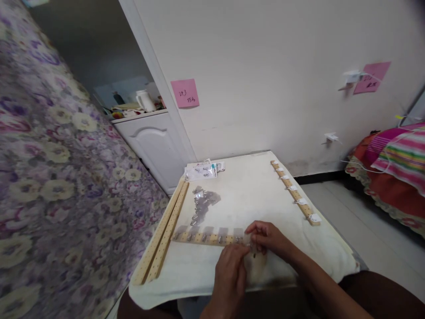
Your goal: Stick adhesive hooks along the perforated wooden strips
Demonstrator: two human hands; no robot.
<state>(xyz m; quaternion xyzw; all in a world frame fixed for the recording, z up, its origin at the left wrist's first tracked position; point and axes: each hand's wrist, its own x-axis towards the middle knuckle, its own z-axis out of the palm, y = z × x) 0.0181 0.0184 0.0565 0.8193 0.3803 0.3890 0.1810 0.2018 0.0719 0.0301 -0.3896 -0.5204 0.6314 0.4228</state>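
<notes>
My right hand [265, 237] is closed with its thumb and fingers pinched together, near the right end of a light wooden strip with holes [212, 239]. My left hand [232, 266] lies just to its left and nearer me, fingers curled inward and its tip close to the right hand. Between them shows a small, partly clear piece [254, 250], too small and blurred to name. Along the strip stand several small metal pieces [220, 239] with clear film behind them. A loose heap of small metal pieces [201, 201] lies on the cloth beyond.
A white cloth [242, 190] covers the table. Two long drilled wooden strips [166, 230] run along its left side. At the right, another strip [285, 179] carries several white tags [301, 201]. Plastic packets [201, 171] lie at the back left. A flowered curtain [66, 177] hangs left.
</notes>
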